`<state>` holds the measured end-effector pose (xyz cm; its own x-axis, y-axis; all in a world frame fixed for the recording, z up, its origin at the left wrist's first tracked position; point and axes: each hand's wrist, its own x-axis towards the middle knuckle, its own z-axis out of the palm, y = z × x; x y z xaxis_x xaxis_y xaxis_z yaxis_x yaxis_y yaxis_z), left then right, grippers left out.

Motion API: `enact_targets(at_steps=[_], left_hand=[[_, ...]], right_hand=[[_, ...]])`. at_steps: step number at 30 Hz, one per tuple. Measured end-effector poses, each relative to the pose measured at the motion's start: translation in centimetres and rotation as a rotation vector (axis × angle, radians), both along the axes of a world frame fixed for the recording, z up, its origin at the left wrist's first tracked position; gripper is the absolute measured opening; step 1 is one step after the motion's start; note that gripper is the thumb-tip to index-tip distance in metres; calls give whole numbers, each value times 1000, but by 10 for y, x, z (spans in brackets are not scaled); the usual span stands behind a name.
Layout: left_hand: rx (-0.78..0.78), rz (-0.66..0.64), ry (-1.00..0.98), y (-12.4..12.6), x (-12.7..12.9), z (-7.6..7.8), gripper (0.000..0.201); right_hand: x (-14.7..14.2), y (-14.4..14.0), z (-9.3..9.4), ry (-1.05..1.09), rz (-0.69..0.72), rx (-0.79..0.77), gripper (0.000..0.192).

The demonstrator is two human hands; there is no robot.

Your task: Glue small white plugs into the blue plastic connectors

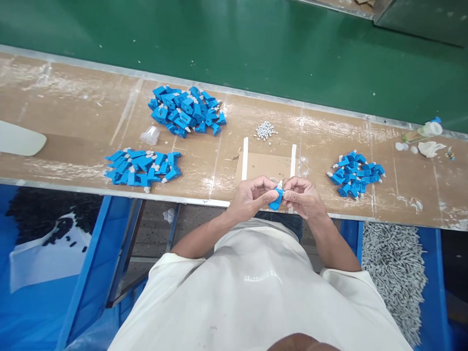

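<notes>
Both hands meet at the near edge of the wooden bench (73,117). My left hand (252,196) and my right hand (302,196) pinch one small blue plastic part (277,199) with a white tip between their fingertips. Behind the hands lies a cardboard pad (266,165) framed by two white strips. A little heap of small white pieces (265,129) sits farther back. Three piles of the same blue parts lie on the bench: one at the back left (186,111), one at the front left (142,166), one to the right (355,173).
A green belt (234,44) runs behind the bench. A clear bottle (424,131) and white scraps lie at the far right. A blue bin with black pieces (44,229) stands lower left; a blue bin of grey pieces (395,273) stands lower right. A white plate (20,139) sits left.
</notes>
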<state>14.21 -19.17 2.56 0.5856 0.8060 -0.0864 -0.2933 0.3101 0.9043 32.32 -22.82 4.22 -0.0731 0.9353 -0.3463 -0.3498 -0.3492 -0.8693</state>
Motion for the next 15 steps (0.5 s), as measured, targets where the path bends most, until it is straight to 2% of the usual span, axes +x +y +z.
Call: enact_targets(at_steps=[6, 9, 12, 14, 15], left_hand=[[47, 11, 19, -3, -1, 0, 45], [135, 64, 79, 13, -10, -1, 45], [281, 327, 284, 64, -43, 4, 44], [350, 530, 501, 114, -78, 11, 39], [349, 586, 631, 140, -97, 16, 35]], right_hand=[[-3, 3, -2, -34, 8, -30, 45], [0, 2, 1, -94, 6, -51, 44], [12, -2, 8, -141, -36, -21, 43], [22, -7, 13, -178, -77, 21, 42], [27, -10, 14, -197, -92, 41, 40]])
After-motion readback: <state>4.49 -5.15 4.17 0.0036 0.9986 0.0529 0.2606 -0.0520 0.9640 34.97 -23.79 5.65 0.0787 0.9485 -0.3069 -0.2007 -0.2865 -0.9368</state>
